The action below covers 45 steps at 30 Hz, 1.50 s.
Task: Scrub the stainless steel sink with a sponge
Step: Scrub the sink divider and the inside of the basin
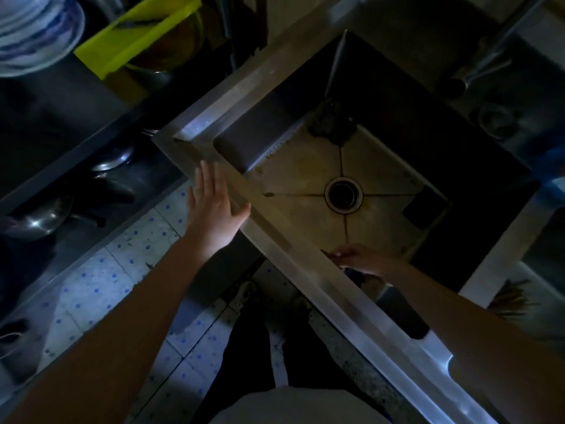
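The stainless steel sink runs diagonally through the dim view, its stained floor lit around the round drain. My left hand lies flat with fingers spread on the sink's near rim, holding nothing. My right hand is inside the basin against the near wall, fingers curled around something small. Little of that thing shows past the rim, and I cannot tell whether it is the sponge. A dark clump lies in the far corner of the basin floor. A dark flat rectangle lies right of the drain.
A faucet reaches over the sink's far right side. Left of the sink, a lower shelf holds metal pans. Above it sit stacked bowls and a yellow-green board. Tiled floor and my legs are below.
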Tool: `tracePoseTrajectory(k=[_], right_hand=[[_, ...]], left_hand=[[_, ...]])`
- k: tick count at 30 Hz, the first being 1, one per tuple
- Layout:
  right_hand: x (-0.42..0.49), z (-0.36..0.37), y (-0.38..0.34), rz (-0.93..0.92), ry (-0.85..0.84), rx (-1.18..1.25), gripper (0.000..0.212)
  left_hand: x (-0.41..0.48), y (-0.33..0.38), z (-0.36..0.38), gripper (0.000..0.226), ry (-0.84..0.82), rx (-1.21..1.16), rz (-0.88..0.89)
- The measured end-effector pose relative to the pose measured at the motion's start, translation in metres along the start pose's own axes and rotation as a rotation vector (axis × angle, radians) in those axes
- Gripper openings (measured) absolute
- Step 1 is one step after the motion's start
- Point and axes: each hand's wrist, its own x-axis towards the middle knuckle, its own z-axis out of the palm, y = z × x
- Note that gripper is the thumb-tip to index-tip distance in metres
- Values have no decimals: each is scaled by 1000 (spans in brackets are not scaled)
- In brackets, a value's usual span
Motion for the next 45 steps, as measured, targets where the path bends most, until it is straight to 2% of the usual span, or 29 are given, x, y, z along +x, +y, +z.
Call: tracePoseTrajectory(k=[5, 8, 10, 13, 19, 22, 24, 26, 30, 35, 38, 41, 45], right_hand=[[-23, -10, 46, 59, -55, -40, 11], [-27, -13, 66, 129, -77, -190, 35], [-25, -11, 68, 157, -72, -319, 42], [-17, -7, 56, 170, -92, -307, 33], [21, 3, -3, -35, 12, -25, 12], [41, 4, -47, -47, 39, 112, 23], [51, 3, -76, -83, 28, 174, 20], [58, 1, -104, -173, 27, 219, 13], [69, -3, -146, -357, 57, 292, 31], [75, -2, -164, -500, 83, 273, 30], [70, 0, -149, -414, 63, 298, 33], [58, 6, -115, -245, 14, 444, 34], [37, 7, -38, -161, 18, 177, 30]], left_hand=[[-3, 13, 3, 96, 57, -61, -133], [-8, 16, 3, 98, 107, -67, -211], [-8, 16, 4, 100, 112, -82, -231], [-8, 16, 6, 100, 109, -75, -239], [-7, 24, 11, 94, 81, 18, -275], [-6, 25, 11, 93, 68, 28, -272], [-6, 26, 11, 92, 65, 23, -270], [-7, 25, 11, 91, 79, 18, -257], [-8, 24, 12, 90, 75, -10, -237], [-7, 24, 12, 84, 75, -21, -232], [-5, 24, 11, 79, 46, -34, -230], [-5, 23, 10, 76, 18, -15, -225], [-3, 22, 10, 75, -2, -8, -221]])
